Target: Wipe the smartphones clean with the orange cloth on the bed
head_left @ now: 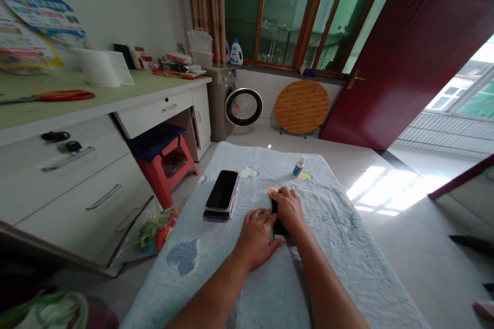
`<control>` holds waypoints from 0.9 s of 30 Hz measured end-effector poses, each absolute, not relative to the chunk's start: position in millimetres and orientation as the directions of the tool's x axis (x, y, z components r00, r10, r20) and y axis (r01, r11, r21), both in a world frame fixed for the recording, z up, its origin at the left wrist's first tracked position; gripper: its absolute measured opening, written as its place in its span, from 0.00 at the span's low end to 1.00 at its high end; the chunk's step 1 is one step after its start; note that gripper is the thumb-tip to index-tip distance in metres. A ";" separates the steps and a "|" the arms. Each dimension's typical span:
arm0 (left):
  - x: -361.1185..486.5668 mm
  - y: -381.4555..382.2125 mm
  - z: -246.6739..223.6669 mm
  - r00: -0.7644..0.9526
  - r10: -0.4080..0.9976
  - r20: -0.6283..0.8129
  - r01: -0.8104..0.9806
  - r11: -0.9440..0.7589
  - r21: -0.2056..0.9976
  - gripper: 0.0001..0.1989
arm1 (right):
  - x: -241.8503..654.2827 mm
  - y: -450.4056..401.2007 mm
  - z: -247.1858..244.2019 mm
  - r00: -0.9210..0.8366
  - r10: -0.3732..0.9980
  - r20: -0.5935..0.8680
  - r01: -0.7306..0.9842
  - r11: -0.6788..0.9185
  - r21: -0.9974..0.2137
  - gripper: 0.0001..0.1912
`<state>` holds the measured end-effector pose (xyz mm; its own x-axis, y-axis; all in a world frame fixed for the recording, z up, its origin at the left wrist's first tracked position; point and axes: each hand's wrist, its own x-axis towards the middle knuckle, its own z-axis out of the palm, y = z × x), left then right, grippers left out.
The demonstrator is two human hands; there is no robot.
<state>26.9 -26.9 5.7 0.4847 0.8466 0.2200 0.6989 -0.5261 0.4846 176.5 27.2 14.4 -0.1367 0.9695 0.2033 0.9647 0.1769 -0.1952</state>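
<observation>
On the cloth-covered table [216, 277], a black phone [278, 227] lies flat, mostly hidden under my hands. My left hand [255, 236] holds its left side, with the fingers along the edge and the thumb at the near end. My right hand [290, 209] presses a small orange cleaning cloth [272, 193] against the phone's far end; most of the cloth is under the fingers, so its exact kind is unclear. Left of my hands is a stack of phones [223, 190], the top one screen up. A small spray bottle [298, 167] with a blue label stands beyond my right hand.
A desk [154, 93] with a paper roll [96, 68] and red-handled scissors [65, 95] runs along the left. A red stool [166, 164] is tucked beneath it. Behind are a washing machine [219, 105] with its door open and a round wooden tabletop [302, 107].
</observation>
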 end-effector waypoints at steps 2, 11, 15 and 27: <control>27.1 -26.5 3.8 0.483 0.848 0.218 0.703 -0.524 0.482 0.30 | 184.4 27.7 13.8 -0.076 0.977 0.198 0.974 0.115 -0.195 0.16; 27.2 -25.9 2.8 0.475 0.853 0.218 0.701 -0.516 0.492 0.30 | 216.8 27.3 5.9 0.127 0.963 0.238 0.975 -0.077 -0.210 0.18; 27.4 -25.9 2.7 0.477 0.851 0.219 0.700 -0.518 0.492 0.30 | 206.3 28.6 6.3 0.077 0.967 0.241 0.976 -0.024 -0.216 0.19; 26.8 -26.0 5.6 0.485 0.847 0.215 0.699 -0.524 0.486 0.31 | 177.6 27.9 13.1 -0.098 0.974 0.204 0.968 0.141 -0.208 0.15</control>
